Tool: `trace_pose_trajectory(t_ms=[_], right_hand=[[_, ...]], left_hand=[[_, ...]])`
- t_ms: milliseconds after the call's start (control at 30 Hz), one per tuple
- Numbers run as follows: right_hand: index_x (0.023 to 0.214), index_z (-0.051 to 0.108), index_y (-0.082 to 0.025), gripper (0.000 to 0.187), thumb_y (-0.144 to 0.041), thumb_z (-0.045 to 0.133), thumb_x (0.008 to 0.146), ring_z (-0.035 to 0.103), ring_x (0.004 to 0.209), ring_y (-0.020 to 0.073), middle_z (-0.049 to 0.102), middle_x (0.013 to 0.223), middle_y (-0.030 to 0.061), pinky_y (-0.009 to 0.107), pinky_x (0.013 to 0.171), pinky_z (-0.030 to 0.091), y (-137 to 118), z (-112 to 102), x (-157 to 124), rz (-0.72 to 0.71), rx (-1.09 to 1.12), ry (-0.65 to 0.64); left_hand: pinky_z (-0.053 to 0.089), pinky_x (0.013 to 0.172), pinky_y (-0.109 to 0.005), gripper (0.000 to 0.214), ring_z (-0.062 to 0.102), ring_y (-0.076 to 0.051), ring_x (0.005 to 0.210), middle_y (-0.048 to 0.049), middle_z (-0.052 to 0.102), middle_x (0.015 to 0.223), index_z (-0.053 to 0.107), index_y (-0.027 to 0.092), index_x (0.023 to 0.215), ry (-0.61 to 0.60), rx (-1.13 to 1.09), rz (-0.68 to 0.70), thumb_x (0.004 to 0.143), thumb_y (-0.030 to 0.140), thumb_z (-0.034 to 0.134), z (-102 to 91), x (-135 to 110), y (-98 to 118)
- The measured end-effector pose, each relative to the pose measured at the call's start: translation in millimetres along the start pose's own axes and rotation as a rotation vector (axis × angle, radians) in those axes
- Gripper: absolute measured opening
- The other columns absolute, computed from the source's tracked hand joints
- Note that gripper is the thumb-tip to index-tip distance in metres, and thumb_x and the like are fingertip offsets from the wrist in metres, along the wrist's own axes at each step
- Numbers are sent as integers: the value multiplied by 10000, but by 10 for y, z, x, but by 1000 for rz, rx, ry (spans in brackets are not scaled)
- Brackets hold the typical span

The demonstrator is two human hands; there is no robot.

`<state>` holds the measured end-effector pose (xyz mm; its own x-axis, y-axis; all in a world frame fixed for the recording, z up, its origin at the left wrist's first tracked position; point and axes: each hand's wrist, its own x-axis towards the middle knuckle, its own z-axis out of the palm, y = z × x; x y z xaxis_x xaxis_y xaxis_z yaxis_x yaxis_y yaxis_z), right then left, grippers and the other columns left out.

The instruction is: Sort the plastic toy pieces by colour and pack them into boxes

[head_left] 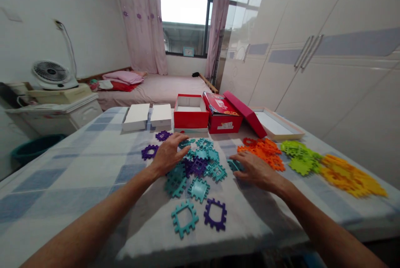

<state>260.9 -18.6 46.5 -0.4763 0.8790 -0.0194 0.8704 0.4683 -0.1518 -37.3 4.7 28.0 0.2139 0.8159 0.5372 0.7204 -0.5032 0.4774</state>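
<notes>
A heap of interlocking plastic tiles with toothed edges lies before me, teal tiles (199, 189) mixed with purple tiles (199, 166). My left hand (170, 153) is over the heap's left side, its thumb and fingers apart around a teal tile (183, 144); whether it touches that tile is unclear. Right of the heap, my right hand (254, 169) has its thumb and fingers closed on another teal tile (233, 165), partly hidden by the hand. Closest to me lie a teal frame tile (195, 216) and a purple frame tile (225, 214). Two purple tiles (149, 152) lie beyond my left wrist.
Orange tiles (265, 151), lime green tiles (301, 159) and yellow tiles (350, 176) form separate piles on the right. Along the back stand white boxes (136, 117), an open red box (191, 118), another red box (224, 124) with a leaning lid, and a shallow tray (293, 131).
</notes>
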Motion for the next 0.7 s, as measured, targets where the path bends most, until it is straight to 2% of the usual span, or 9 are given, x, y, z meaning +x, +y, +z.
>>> trace_pose_trajectory(t_ms=[133, 233, 367, 467, 533, 600, 700], right_hand=[[1206, 600, -191, 386, -197, 522, 828, 583, 1014, 232, 609, 1154, 111, 309, 857, 438, -72, 101, 8, 26, -72, -4], [1192, 595, -198, 375, -166, 495, 832, 576, 1032, 224, 597, 1193, 104, 289, 836, 432, -63, 178, 30, 29, -112, 30], [1112, 615, -184, 288, -180, 470, 864, 591, 961, 222, 629, 1106, 106, 289, 785, 427, -46, 225, 38, 8, -179, 54], [1028, 634, -151, 272, -106, 410, 879, 590, 920, 224, 653, 972, 111, 302, 802, 407, -51, 234, 76, -53, -290, 79], [1020, 636, -144, 287, -93, 385, 891, 588, 903, 220, 654, 948, 110, 302, 802, 402, -56, 236, 115, -79, -317, 101], [1042, 635, -147, 289, -106, 388, 897, 585, 914, 213, 653, 997, 109, 297, 807, 403, -65, 233, 142, -85, -292, 113], [1081, 627, -162, 284, -129, 427, 882, 576, 963, 210, 643, 1085, 104, 297, 845, 401, -93, 217, 120, -75, -248, 121]], left_hand=[[487, 872, -355, 254, 620, -224, 960, -67, 644, 1024, 658, 213, 1028, -59, 44, 53, 834, 348, 565, 199, 241, 236], [493, 849, -357, 263, 617, -229, 946, -70, 644, 1006, 656, 196, 1040, -69, 99, 56, 829, 329, 573, 255, 347, 301], [478, 894, -363, 285, 608, -227, 988, -79, 643, 1054, 652, 177, 1056, -31, 151, 4, 845, 331, 537, 53, 263, 134], [474, 909, -356, 290, 619, -222, 980, -83, 657, 1057, 663, 166, 1036, 11, 129, -121, 832, 326, 533, -190, 125, -72], [483, 893, -349, 299, 628, -217, 959, -84, 668, 1053, 668, 162, 1032, 17, 101, -197, 820, 330, 541, -283, 67, -153], [482, 896, -346, 308, 630, -214, 956, -84, 673, 1055, 672, 157, 1033, 2, 66, -220, 813, 337, 552, -267, 61, -153], [465, 930, -333, 311, 626, -203, 985, -79, 670, 1067, 668, 153, 1047, -47, -3, -164, 812, 329, 565, -58, 149, -19]])
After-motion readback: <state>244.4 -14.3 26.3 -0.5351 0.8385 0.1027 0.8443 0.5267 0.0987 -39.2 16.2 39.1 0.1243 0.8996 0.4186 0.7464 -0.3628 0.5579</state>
